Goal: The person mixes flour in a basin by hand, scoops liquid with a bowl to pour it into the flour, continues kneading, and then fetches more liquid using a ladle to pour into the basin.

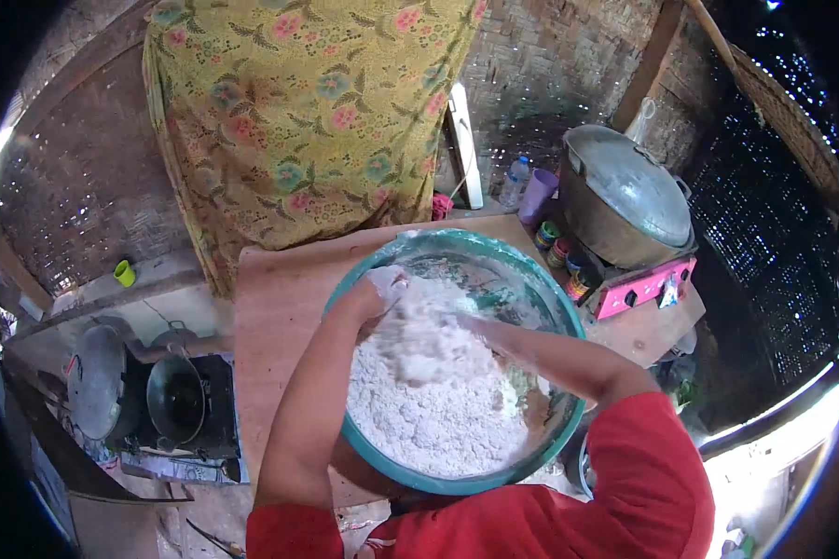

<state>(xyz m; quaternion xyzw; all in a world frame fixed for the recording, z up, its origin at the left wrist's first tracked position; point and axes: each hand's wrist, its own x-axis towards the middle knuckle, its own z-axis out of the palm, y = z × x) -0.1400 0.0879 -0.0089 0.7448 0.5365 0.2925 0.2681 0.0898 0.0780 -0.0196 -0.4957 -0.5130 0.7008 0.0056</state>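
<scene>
A wide teal basin [438, 485] holds a large heap of white, crumbly flour [429, 430], with more of it smeared up the inner wall. My left hand [387, 284], coated in white, is at the upper left of the heap, inside the rim; its fingers are too covered to make out. From the right, my right forearm reaches across the basin, and my right hand [443, 347] is in the flour, smeared by motion. Whether either hand grips a clump does not show.
Under the basin is a wooden table [280, 326]. At the right, a large lidded pot [625, 191] stands on a pink-fronted stove [645, 287], near small jars [557, 250], a purple cup [538, 194] and a bottle [515, 179]. A wok [175, 401] is at the left; floral cloth [308, 112] hangs behind.
</scene>
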